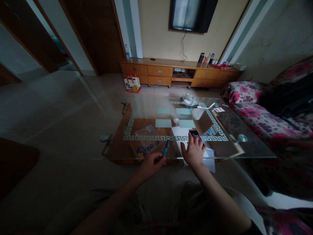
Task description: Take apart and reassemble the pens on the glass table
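Note:
My left hand (151,164) is closed round a blue pen (166,147) whose tip points up and away, at the near edge of a glass coffee table (246,150). My right hand (195,150) rests on a white sheet of paper (179,133) on the glass, fingers stretched forward and touching a bundle of black-capped pens (194,133) that lies just beyond the fingertips. Another white paper (209,160) sits under and beside my right wrist.
A clear plastic packet (146,140) lies left of the pen. A crumpled bag (188,100) and a small card (219,109) sit at the table's far side. A floral sofa (256,111) stands on the right; a wooden TV cabinet (176,73) lines the far wall.

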A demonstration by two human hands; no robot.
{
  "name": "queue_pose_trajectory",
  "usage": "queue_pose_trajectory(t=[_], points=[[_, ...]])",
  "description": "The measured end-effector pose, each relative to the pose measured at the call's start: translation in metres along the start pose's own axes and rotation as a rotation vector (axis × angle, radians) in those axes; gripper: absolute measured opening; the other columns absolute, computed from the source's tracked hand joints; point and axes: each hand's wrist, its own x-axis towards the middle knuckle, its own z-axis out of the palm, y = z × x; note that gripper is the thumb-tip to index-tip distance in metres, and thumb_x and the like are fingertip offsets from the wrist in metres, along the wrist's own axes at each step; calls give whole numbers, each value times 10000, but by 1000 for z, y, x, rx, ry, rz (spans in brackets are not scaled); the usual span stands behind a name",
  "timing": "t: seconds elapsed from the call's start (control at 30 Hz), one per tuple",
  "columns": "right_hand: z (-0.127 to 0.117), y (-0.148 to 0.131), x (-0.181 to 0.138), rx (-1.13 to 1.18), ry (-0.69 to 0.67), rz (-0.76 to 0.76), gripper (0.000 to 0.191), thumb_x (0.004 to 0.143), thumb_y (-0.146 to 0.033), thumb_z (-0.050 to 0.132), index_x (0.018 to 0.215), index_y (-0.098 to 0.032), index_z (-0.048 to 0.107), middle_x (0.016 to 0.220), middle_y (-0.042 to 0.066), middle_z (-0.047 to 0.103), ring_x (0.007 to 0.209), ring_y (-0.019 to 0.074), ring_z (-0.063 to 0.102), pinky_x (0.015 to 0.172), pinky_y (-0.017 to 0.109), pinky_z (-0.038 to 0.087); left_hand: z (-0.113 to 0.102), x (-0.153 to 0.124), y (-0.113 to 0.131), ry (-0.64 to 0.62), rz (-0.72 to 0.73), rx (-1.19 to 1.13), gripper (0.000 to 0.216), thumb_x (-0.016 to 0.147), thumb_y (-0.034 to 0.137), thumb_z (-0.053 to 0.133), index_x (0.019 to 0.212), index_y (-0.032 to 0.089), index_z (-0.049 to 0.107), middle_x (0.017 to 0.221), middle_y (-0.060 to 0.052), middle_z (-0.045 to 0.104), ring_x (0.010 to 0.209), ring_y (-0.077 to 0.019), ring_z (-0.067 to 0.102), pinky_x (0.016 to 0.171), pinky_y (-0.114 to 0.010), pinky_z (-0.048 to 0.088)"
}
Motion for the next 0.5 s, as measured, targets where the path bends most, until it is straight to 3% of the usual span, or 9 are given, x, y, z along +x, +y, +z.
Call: queue_pose_trajectory(t=[0.1,0.27,0.5], points=[[3,1,7,333,-15,-48,489,913,-407,474,1349,-186,492,1297,164,559,1151,330,495,955,509,396,0,0,0,-8,-6,-4,334,905,464,533,874,163,675,814,-51,744,761,-192,689,703,-269,494],[12,0,14,971,-179,-33,385,880,-392,563,1201,-181,551,1106,116,644,918,206,630,808,356,522,-1,-1,1,-7,-1,21,350,909,470,524,848,162,677,805,-50,742,736,-188,680,680,-266,484],[13,-3,13,1144,-163,-24,345,807,-365,696,1103,-213,605,1014,73,668,885,195,641,771,333,535,0,1,-5,-18,6,12,350,915,472,518,860,159,666,812,-52,735,751,-190,677,693,-266,478]])
